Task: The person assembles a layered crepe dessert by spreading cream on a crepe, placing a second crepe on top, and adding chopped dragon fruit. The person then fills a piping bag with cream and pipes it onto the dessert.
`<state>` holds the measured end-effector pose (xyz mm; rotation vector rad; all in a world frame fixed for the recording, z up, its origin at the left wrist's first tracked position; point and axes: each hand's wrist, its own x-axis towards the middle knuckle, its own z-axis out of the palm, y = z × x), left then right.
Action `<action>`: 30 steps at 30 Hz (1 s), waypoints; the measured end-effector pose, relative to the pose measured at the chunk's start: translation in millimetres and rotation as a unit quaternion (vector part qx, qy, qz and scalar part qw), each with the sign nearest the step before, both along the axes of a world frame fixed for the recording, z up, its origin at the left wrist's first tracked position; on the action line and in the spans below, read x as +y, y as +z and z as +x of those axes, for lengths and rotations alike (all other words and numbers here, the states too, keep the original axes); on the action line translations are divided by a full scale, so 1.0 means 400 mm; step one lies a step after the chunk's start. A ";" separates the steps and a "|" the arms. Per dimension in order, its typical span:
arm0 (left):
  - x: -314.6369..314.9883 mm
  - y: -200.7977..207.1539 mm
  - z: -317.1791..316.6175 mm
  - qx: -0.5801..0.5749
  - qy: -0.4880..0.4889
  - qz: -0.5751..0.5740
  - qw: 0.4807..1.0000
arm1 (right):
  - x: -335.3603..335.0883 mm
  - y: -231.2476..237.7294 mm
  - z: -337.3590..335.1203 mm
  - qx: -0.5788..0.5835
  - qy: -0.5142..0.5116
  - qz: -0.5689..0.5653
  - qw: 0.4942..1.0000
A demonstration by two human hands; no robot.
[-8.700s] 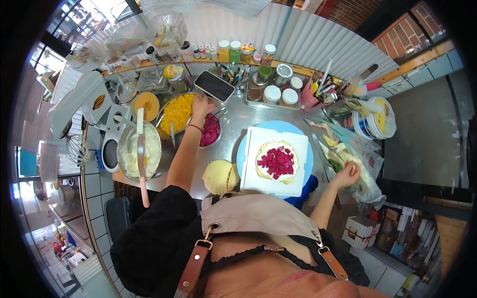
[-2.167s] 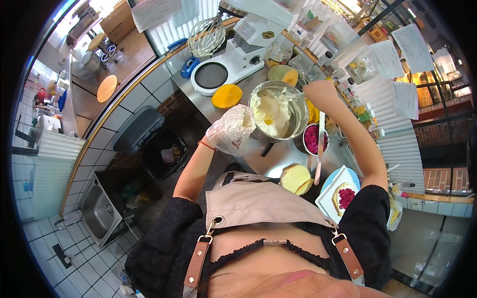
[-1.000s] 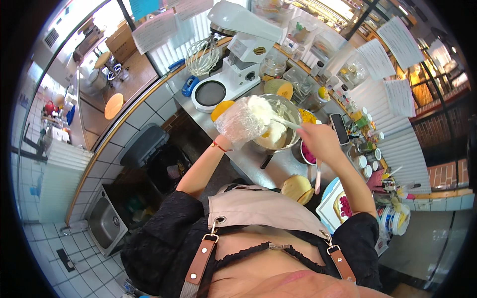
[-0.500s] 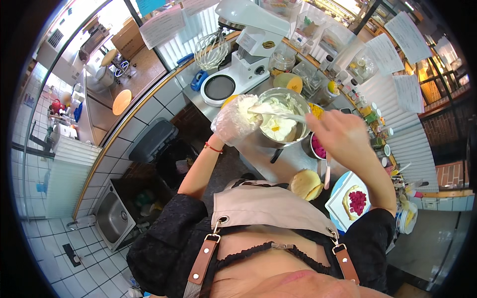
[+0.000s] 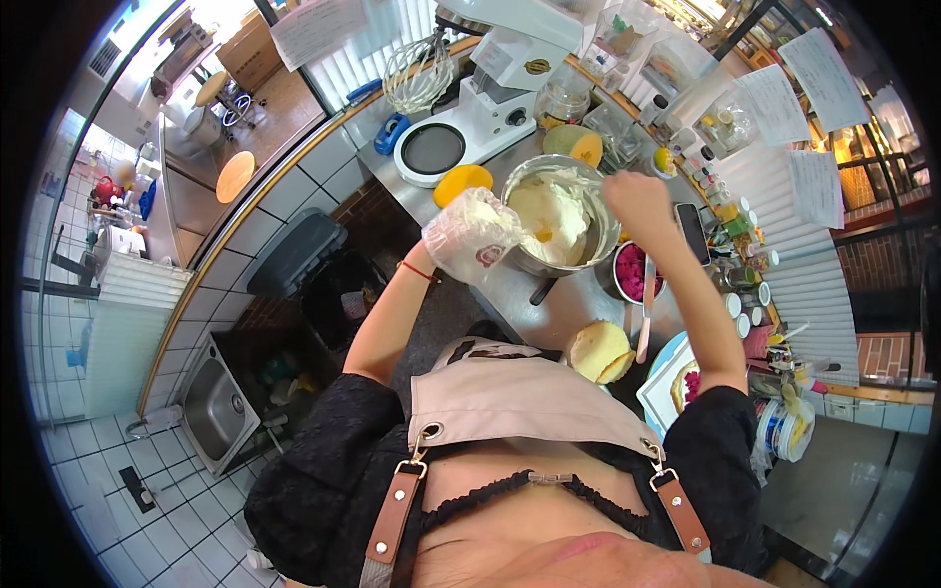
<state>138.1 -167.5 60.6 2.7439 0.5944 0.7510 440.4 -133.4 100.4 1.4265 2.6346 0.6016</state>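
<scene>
A clear plastic piping bag (image 5: 480, 231) with white cream in it is draped over my left hand (image 5: 453, 245), whose fingers it mostly hides. Just right of it stands a metal mixing bowl (image 5: 551, 266), holding whipped cream (image 5: 555, 208) with a yellow bit in it. My right hand (image 5: 639, 204) is closed at the bowl's right rim around the spatula seen in the earlier frame, now largely hidden. Below that hand sits a small bowl of diced magenta fruit (image 5: 630, 271), with a pink-handled spreading knife (image 5: 644, 333) beside it. A round sponge cake (image 5: 598, 353) lies nearer me.
A yellow fruit half (image 5: 462, 183) and a cut melon (image 5: 587, 149) lie behind the bowl. The stand mixer (image 5: 505, 108) and whisk (image 5: 417, 80) are farther back. Jars (image 5: 742, 274) and a phone (image 5: 692, 233) line the right. A bin (image 5: 338, 304) and sink (image 5: 211, 402) are left.
The spatula has left the piping bag's mouth, and my right hand has moved up and left to the bowl's rim. The bag has tilted and shifted slightly right and down.
</scene>
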 end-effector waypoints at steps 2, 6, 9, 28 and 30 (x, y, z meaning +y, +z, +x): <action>0.035 -0.123 0.009 -0.046 -0.024 0.028 0.998 | 0.057 -0.115 -0.037 0.002 0.003 -0.051 0.999; 0.061 -0.213 0.020 -0.040 -0.003 0.089 0.995 | 0.079 -0.168 -0.076 0.044 0.030 -0.142 0.988; 0.038 -0.183 0.023 -0.077 -0.001 0.046 0.996 | 0.071 -0.170 -0.037 0.239 0.058 -0.232 0.941; -0.019 0.031 0.098 -0.135 0.374 -0.137 0.907 | -0.323 -0.103 -0.019 0.530 -0.003 -0.125 0.839; -0.021 0.001 0.086 -0.140 0.368 -0.091 0.915 | -0.341 -0.058 -0.055 0.419 0.027 -0.046 0.906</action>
